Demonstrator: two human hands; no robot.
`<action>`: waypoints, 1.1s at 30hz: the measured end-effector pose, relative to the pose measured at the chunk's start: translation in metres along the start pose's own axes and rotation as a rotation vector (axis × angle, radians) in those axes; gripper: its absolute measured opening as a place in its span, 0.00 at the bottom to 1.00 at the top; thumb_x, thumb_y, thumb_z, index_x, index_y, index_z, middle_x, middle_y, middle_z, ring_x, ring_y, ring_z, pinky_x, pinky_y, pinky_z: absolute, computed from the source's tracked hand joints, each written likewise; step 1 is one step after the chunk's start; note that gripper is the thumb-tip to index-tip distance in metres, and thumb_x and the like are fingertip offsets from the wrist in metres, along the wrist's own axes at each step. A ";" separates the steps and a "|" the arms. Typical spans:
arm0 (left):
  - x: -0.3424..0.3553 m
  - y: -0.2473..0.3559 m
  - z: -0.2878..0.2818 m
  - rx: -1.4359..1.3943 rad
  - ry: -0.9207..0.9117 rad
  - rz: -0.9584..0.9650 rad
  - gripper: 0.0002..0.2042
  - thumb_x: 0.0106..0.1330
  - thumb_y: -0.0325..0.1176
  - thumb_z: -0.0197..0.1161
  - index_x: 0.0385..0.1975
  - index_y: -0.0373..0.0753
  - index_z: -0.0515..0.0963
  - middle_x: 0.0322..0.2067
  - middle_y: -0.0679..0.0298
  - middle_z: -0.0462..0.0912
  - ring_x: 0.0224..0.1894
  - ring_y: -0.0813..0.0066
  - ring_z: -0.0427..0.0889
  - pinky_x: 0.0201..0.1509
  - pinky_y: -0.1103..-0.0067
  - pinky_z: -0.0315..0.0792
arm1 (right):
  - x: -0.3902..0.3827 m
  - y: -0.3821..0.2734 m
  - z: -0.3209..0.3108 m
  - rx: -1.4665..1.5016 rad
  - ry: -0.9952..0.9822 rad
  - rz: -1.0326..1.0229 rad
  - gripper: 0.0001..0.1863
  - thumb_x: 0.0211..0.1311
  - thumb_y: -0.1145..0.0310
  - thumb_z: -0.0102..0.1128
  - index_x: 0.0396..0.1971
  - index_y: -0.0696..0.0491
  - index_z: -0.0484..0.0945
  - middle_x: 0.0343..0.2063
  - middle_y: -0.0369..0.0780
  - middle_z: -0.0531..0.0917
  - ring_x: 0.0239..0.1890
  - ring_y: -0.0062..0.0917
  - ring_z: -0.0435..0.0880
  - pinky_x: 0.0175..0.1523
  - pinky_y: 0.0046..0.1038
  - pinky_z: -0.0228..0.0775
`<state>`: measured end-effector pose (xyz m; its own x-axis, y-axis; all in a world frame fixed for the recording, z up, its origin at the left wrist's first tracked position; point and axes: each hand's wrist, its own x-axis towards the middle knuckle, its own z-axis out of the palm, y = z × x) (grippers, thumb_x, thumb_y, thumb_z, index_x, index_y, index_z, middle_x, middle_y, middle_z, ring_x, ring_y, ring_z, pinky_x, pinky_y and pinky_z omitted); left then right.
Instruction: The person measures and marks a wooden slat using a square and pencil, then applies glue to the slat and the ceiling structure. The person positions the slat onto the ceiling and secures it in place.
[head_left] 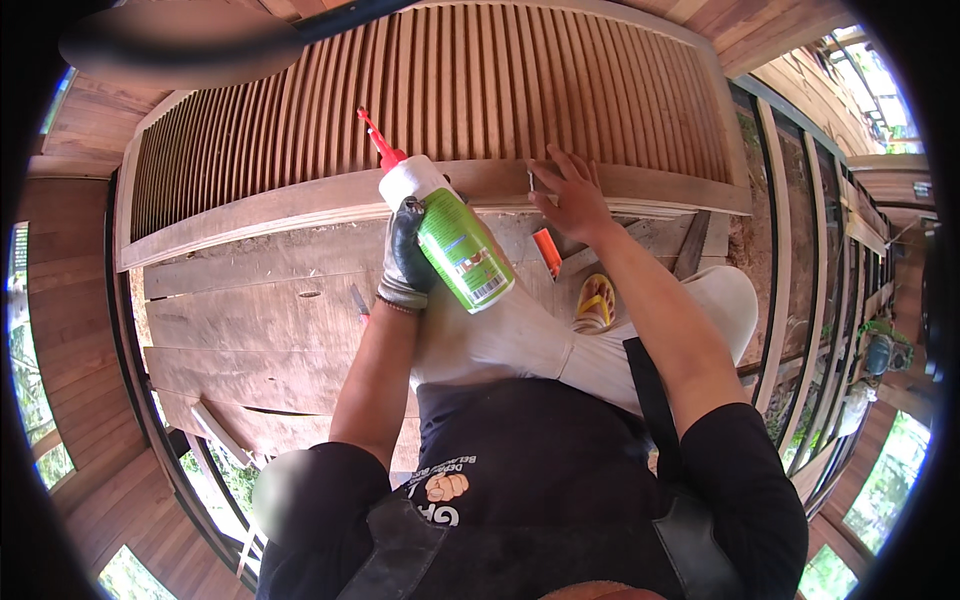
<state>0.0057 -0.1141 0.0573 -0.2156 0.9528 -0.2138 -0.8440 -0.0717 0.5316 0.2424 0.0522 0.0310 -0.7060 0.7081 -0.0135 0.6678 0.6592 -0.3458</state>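
Observation:
My left hand (pixel 408 255), in a grey and black work glove, is closed around a white glue bottle (pixel 465 250). The bottle has a green label and a long red nozzle tilted up to the left, over a slatted wooden panel (pixel 440 90). My bare right hand (pixel 572 195) rests on the panel's near frame rail (pixel 660 182) with its fingers spread. Beside its fingertips, a small pale, thin mark or piece (pixel 531 181) shows on the rail; I cannot tell what it is.
Below my right hand lies an orange object (pixel 547 252). Left of my knees, a narrow blade-like tool (pixel 359 300) lies on the plank surface (pixel 240 310). My foot in a yellow sandal (pixel 596 302) is near the panel. A slatted timber frame (pixel 815 220) stands at the right.

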 end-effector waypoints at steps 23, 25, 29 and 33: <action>0.000 0.000 0.000 -0.055 -0.057 -0.017 0.34 0.62 0.51 0.67 0.61 0.32 0.67 0.48 0.50 0.81 0.49 0.59 0.83 0.56 0.66 0.79 | -0.005 -0.013 -0.006 -0.026 -0.014 0.026 0.32 0.62 0.64 0.55 0.69 0.41 0.68 0.76 0.43 0.52 0.77 0.46 0.49 0.76 0.57 0.44; -0.002 0.002 0.002 -0.050 -0.074 -0.026 0.34 0.62 0.50 0.67 0.61 0.32 0.67 0.48 0.50 0.81 0.49 0.59 0.83 0.56 0.66 0.80 | -0.006 -0.018 -0.004 -0.135 -0.022 0.022 0.32 0.63 0.64 0.53 0.70 0.43 0.67 0.76 0.42 0.52 0.77 0.45 0.48 0.76 0.56 0.45; -0.001 0.003 0.003 0.094 -0.012 -0.010 0.42 0.58 0.58 0.68 0.63 0.32 0.65 0.49 0.51 0.80 0.50 0.60 0.82 0.56 0.68 0.79 | -0.005 -0.036 -0.014 -0.252 -0.116 0.059 0.32 0.62 0.66 0.52 0.69 0.46 0.67 0.75 0.42 0.53 0.77 0.45 0.48 0.76 0.54 0.48; -0.002 0.005 0.007 0.113 -0.023 0.001 0.42 0.58 0.58 0.68 0.63 0.32 0.65 0.49 0.51 0.80 0.50 0.61 0.82 0.56 0.68 0.80 | 0.000 -0.042 -0.016 -0.281 -0.199 0.104 0.30 0.62 0.66 0.53 0.67 0.49 0.69 0.75 0.42 0.55 0.76 0.45 0.52 0.76 0.49 0.50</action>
<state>0.0050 -0.1149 0.0662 -0.2039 0.9593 -0.1954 -0.7830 -0.0399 0.6208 0.2186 0.0284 0.0602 -0.6441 0.7306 -0.2267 0.7581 0.6493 -0.0614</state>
